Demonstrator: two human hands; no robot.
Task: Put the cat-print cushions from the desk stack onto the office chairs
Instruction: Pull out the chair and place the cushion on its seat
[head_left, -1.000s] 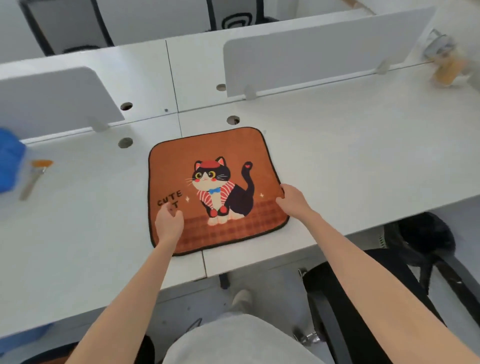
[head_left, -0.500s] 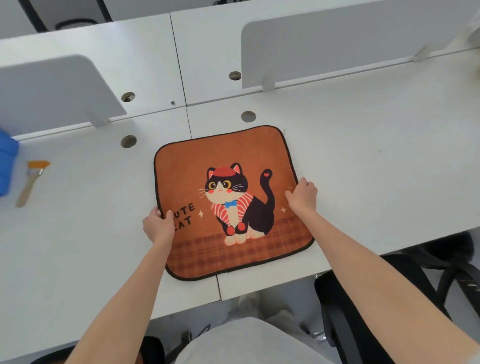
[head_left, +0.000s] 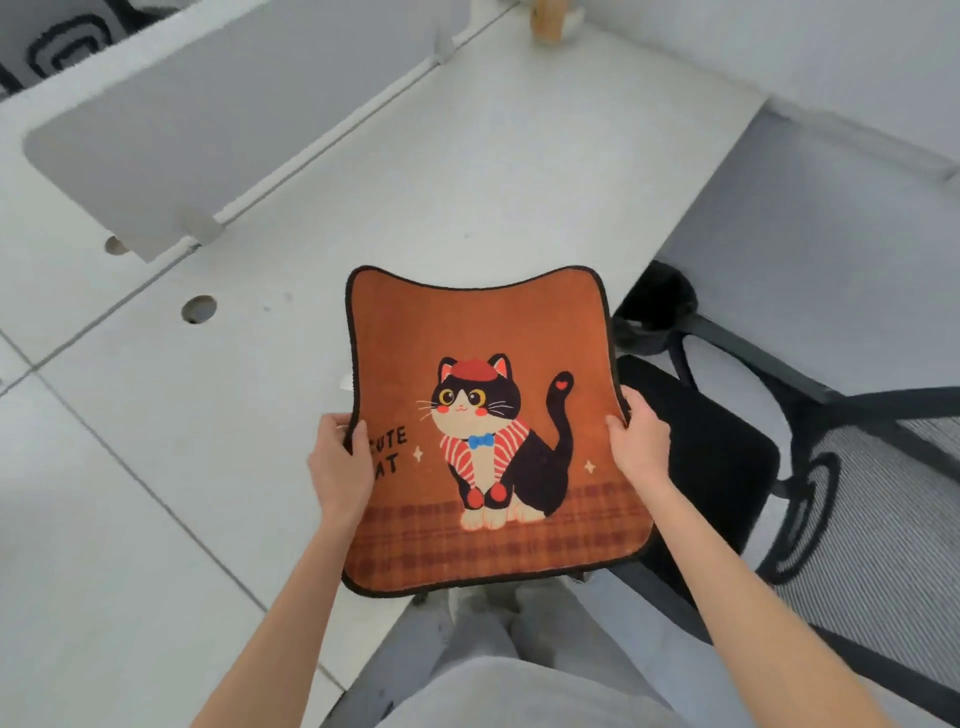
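Fingers of the left hand (head_left: 340, 467) curl round the cushion's (head_left: 488, 431) left edge, thumb on the print; the right hand (head_left: 636, 441) grips the right edge the same way. Cushion is held up, cat facing the camera, over the worktop's (head_left: 467, 182) near edge and partly over the black chair (head_left: 722, 467) seat.

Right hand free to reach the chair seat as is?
Probably not: the right hand grips the cushion edge, as does the left hand. The black chair seat lies right beside it, nothing between.
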